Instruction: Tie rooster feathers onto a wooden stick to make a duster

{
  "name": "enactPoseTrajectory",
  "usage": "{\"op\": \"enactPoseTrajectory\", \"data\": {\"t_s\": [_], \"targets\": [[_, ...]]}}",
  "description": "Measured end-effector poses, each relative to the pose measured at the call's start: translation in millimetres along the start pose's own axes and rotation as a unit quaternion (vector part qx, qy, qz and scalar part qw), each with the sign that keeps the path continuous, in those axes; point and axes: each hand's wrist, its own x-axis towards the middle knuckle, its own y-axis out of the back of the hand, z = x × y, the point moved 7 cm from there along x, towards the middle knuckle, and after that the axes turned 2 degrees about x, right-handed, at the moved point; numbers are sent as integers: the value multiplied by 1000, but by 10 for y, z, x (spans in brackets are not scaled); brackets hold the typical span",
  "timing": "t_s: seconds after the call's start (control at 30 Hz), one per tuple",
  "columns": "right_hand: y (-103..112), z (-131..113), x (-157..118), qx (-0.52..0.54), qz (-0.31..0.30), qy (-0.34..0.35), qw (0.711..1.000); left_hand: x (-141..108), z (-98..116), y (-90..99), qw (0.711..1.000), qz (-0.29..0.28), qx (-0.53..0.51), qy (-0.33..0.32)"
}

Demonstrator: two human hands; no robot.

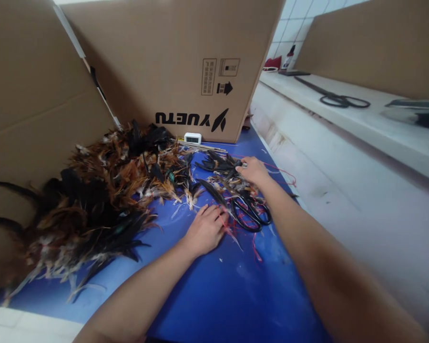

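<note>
My left hand (pixel 208 228) is bent low over the blue table (pixel 214 290), its fingers curled at a pink string (pixel 230 230) beside a long dark feather (pixel 211 191). What its fingertips hold, if anything, is hard to make out. Farther back, my right hand (pixel 253 170) has its fingers closed at the edge of a small bundle of black feathers (pixel 218 163). Black-handled scissors (pixel 246 214) lie between the hands, among tangled pink string and loose feathers. To the left spreads a large heap of brown and black feathers (pixel 128 176).
Behind the table stands a cardboard box (pixel 171 62), with a small white digital device (pixel 192 138) and thin sticks (pixel 203 146) at its foot. Another cardboard panel (pixel 32 95) rises at left. The white ledge (pixel 372 124) at right holds large scissors (pixel 338 99) and a bottle (pixel 289 58).
</note>
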Motion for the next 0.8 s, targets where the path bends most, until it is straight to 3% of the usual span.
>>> {"op": "enactPoseTrajectory", "data": {"t_s": [0.2,0.4,0.53,0.8], "targets": [[-418,129,341,-6,-70,-11,997,11,-8,19,1000,20,-11,-4],[-550,216,412,41,-85,-27,995,14,-26,26,999,46,-13,-14],[-459,253,379,124,-63,-36,990,16,-52,40,997,65,-28,-12],[-25,96,217,308,6,-22,951,25,-119,47,995,71,-72,12]]}}
